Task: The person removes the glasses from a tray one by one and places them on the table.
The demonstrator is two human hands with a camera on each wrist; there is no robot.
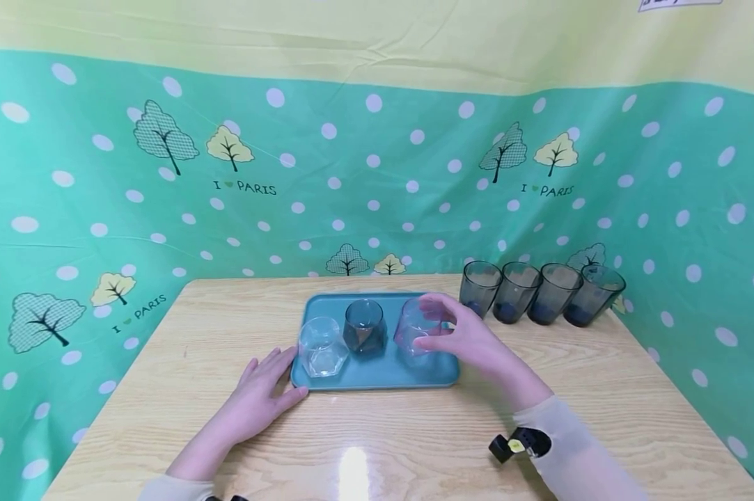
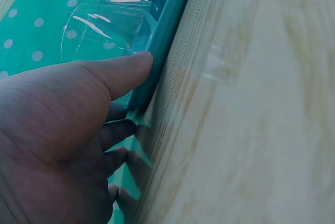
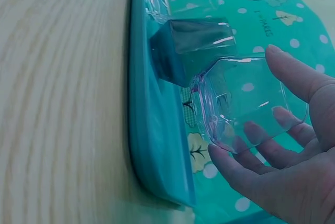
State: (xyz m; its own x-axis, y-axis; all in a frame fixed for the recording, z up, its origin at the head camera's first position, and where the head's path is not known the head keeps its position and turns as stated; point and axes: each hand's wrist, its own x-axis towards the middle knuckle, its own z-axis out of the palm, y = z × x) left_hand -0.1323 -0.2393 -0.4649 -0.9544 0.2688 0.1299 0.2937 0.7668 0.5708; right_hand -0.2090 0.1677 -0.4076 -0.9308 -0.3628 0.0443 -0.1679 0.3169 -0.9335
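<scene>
A pink-tinted clear glass (image 3: 241,103) is in my right hand (image 1: 467,337), with the thumb on one side and the fingers curled round the other. In the head view this glass overlaps the right part of a blue tray (image 1: 377,379). On the tray's left part stands a colourless glass (image 1: 322,355), and in the middle a dark grey glass (image 1: 365,330). At the tray's front left corner lies my left hand (image 1: 257,396), palm down with fingers extended. Its thumb (image 2: 131,72) touches the front rim and its fingertips are right by the left side.
Several tall dark glasses (image 1: 521,292) stand in a row at the back right of the wooden table (image 1: 377,445). A green dotted cloth (image 1: 326,160) hangs behind the table and along its sides.
</scene>
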